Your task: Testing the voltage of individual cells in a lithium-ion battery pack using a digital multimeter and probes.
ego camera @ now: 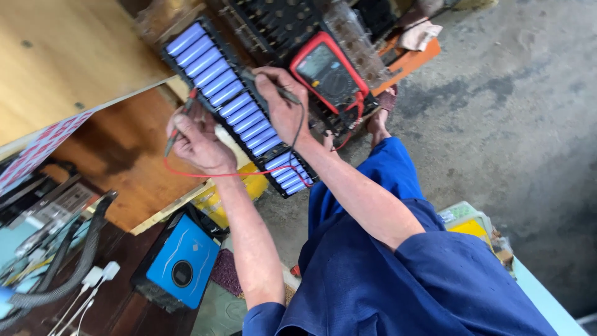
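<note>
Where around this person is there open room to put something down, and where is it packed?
Free: the grey concrete floor right of the multimeter, and the bare wooden board left of the battery pack. Crowded: over the pack, where the left hand and right hand hold probes, and the cable-strewn lower-left corner by the blue box.

Both hands (198, 140) (281, 102) press probes onto battery pack (233, 106).

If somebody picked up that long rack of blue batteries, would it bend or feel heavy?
The battery rack would probably feel heavy for its size: many blue cells sit packed side by side. It likely stays stiff, since a black frame holds both ends. The cells are round, so a loose one might roll.
</note>
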